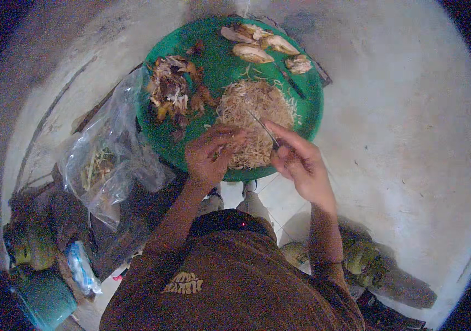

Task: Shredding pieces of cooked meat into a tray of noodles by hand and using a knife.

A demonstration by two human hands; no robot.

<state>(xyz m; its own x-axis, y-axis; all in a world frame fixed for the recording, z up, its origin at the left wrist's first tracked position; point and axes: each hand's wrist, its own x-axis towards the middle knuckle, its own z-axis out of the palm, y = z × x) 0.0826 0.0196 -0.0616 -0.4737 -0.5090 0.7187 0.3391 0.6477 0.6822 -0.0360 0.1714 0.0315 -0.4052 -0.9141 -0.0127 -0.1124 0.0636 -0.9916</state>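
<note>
A round green tray [214, 41] lies before me with a large heap of pale shredded meat [256, 99], which looks like chicken. My right hand [301, 163] grips a small knife [263, 127], its thin blade pointing up and left over the heap. Over the heap's lower left side is my left hand [214, 153], fingers curled and blurred; whether they pinch anything is unclear. Pale pieces of cooked meat [254, 53] rest at the tray's far right. At its left sits a picked-over carcass [171, 85], with dark scraps around it.
A slim black utensil [292, 82] lies on the tray right of the heap. Left of the tray stands a clear plastic bag [99, 153] with scraps inside. Lower left are a teal bucket [47, 298] and a blue-and-white packet [81, 267]. Round greenish objects [359, 258] lie lower right.
</note>
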